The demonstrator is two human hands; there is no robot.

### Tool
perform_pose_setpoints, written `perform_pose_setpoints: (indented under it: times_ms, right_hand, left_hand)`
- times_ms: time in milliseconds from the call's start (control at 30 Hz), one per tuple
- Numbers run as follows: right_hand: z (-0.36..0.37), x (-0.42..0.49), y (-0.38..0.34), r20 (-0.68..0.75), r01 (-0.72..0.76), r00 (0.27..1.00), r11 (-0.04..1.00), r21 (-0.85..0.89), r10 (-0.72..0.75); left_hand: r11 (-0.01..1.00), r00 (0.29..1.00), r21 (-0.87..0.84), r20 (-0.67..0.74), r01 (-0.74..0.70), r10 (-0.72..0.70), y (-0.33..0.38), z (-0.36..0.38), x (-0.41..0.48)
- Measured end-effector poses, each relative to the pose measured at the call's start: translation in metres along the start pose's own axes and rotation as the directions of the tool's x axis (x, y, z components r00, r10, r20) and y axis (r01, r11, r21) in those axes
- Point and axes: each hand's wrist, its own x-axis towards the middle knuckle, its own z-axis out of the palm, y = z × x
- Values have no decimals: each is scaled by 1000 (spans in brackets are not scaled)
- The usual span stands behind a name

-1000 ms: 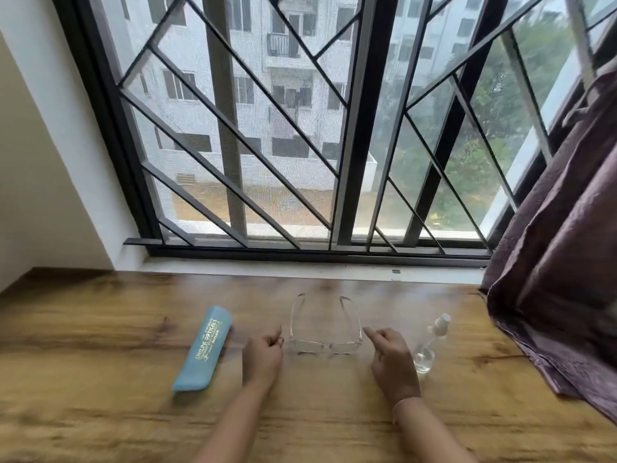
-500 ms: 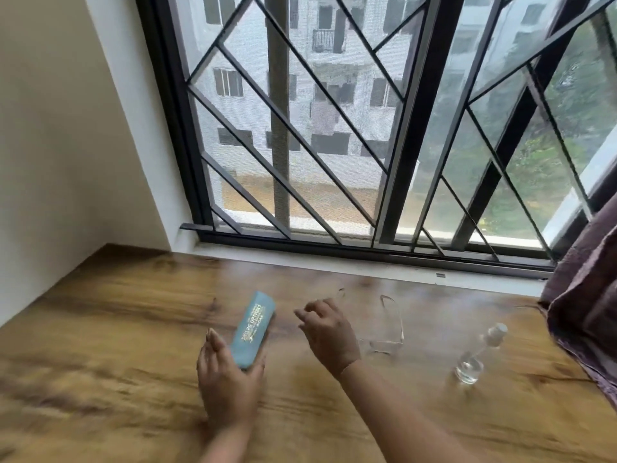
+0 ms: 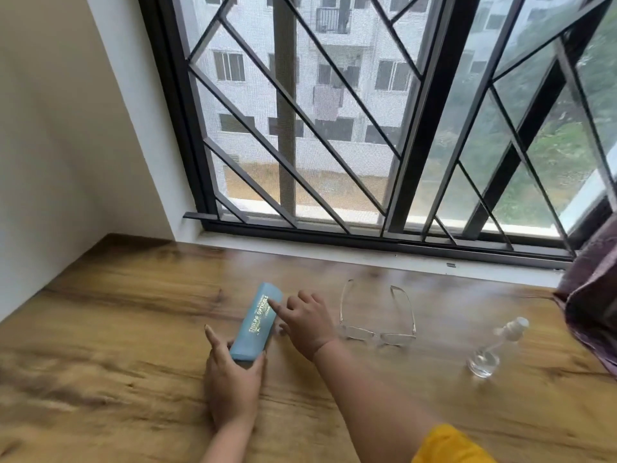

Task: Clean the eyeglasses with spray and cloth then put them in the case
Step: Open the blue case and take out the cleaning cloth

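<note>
Wooden table (image 3: 100,329); barred window (image 3: 334,128) behind; purple curtain (image 3: 594,295) at right; white wall (image 3: 50,128) left.

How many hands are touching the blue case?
2. The left hand holds the near end of the case; the right hand rests a forefinger on its top, farther along. No other hands show.

Case (image 3: 256,324) lies on table (image 3: 117,312), left of centre. Left hand (image 3: 232,379) grips its near end; right hand (image 3: 305,325) has forefinger on its top. Eyeglasses (image 3: 377,332) just right of that hand, spray bottle (image 3: 490,349) further right, curtain (image 3: 594,295) at far right.
</note>
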Motion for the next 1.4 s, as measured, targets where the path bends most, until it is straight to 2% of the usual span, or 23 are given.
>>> perform_pose_setpoints:
  times_ms: [167,267,400,533,600,767,867,1067,1167,1267,1333,1367,1400]
  right_hand:
    - [-6,11,-5,60,76,996,994,-81,-71]
    - [-8,18,-4,89,149,985,988,-28,-146]
    - [-2,24,0,110,246,966,960,-136,-232]
    - [-8,34,3,117,374,926,913,-163,-359]
    - [-16,41,1,167,448,892,870,-206,-420]
    - [-36,60,1,249,557,822,813,-170,-512]
    - [-47,75,-3,337,569,799,807,-159,-497]
    - [-66,103,-7,484,584,739,804,-112,-469]
    - [-61,114,-13,523,503,753,862,-63,-400]
    - [-60,118,-13,499,361,803,932,27,-325]
    - [-60,115,-13,491,338,813,940,40,-313]
    - [-60,114,-12,466,405,811,914,-12,-354]
    - [-60,111,-11,443,399,823,917,-7,-355]
  left_hand:
    - [1000,1000,23,-8,21,-21,2,1,-2]
    - [998,999,33,-2,46,-46,3,0,-1]
    - [997,997,31,8,76,-76,4,0,0]
    - [997,997,22,11,70,-70,4,-2,0]
    - [998,998,25,7,64,-64,4,-2,-1]
    - [997,998,34,-20,63,-63,6,-4,-2]
    - [998,997,35,-61,42,-40,5,-1,-2]
    - [972,963,140,-169,-189,212,-8,8,-3]
    - [974,962,109,-168,-199,216,-8,8,-3]
    - [982,969,55,-162,-180,187,-4,7,-3]
    - [986,975,45,-148,-159,164,-3,6,-3]
    - [987,978,45,-135,-153,158,-4,7,-3]
    - [987,980,48,-124,-152,157,-5,7,-2]
